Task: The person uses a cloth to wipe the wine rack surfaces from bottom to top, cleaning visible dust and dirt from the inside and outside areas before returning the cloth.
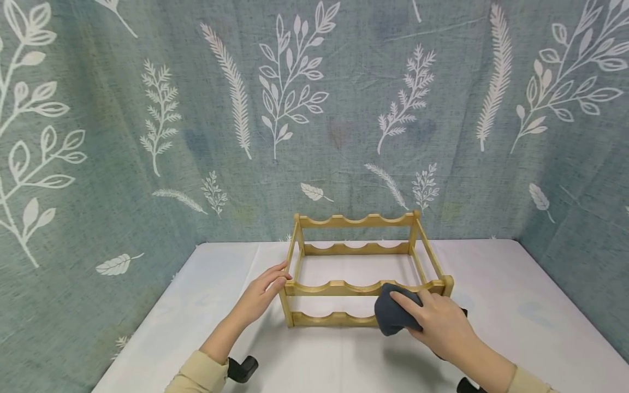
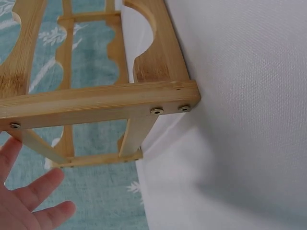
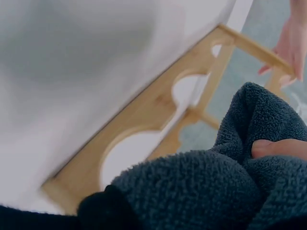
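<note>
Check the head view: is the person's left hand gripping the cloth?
No, the right hand grips the cloth, while the left hand touches the rack at its near left corner.

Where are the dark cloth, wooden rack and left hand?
Dark cloth [image 3: 196, 187]: right wrist view, on its bunched fabric.
Wooden rack [image 1: 339, 289]: head view, on its upper front rail.
Left hand [image 1: 257, 297]: head view, on its back.
</note>
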`<action>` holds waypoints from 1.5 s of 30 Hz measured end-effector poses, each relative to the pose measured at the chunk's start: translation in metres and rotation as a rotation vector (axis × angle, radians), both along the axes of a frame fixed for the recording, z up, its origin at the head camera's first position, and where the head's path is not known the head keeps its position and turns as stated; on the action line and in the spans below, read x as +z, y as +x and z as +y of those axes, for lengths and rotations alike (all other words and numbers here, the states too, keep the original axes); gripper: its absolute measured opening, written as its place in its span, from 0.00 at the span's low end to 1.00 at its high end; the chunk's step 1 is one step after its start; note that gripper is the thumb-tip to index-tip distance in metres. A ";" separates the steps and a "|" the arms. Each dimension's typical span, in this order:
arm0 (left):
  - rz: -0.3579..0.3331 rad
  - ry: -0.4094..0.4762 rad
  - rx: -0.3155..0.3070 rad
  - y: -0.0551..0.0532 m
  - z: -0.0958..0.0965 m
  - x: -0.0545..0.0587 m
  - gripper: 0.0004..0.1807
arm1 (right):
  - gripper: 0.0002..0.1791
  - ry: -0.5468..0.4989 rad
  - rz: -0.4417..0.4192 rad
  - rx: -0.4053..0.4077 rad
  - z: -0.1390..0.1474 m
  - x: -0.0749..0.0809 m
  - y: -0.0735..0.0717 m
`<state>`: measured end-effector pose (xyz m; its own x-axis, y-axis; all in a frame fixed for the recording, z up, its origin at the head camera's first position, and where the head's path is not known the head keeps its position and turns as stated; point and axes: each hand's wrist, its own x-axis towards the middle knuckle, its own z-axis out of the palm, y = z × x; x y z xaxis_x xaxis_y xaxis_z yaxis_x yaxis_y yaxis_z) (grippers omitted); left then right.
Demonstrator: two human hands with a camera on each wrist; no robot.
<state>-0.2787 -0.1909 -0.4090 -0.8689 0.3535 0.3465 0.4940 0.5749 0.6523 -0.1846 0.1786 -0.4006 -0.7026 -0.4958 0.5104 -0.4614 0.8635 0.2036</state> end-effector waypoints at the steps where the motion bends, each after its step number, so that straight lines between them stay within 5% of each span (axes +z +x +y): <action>1: 0.002 0.001 -0.002 0.000 0.000 0.000 0.15 | 0.41 0.005 0.003 -0.008 0.006 0.000 0.002; 8: 0.028 0.008 -0.006 0.001 -0.001 0.001 0.13 | 0.43 0.001 0.042 -0.084 0.046 0.001 0.010; 13: 0.036 0.004 -0.013 0.001 0.000 0.001 0.13 | 0.43 0.011 -0.010 -0.147 0.062 0.003 0.017; 25: 0.018 0.005 -0.005 0.001 0.001 0.002 0.13 | 0.44 0.021 0.010 -0.117 0.072 0.001 0.023; 33: 0.020 0.004 -0.003 0.001 0.000 0.001 0.14 | 0.42 0.031 -0.009 0.008 0.026 0.003 0.014; 40: 0.036 0.002 -0.006 0.000 0.000 0.000 0.13 | 0.39 -0.016 -0.021 0.176 -0.047 -0.004 -0.012; 45: 0.023 -0.013 -0.002 0.000 0.000 0.000 0.13 | 0.38 -0.020 0.000 0.222 -0.098 -0.009 -0.026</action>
<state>-0.2785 -0.1906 -0.4089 -0.8601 0.3598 0.3616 0.5098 0.5823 0.6333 -0.2109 0.0801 -0.4091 -0.5775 -0.6279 0.5217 -0.6408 0.7446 0.1870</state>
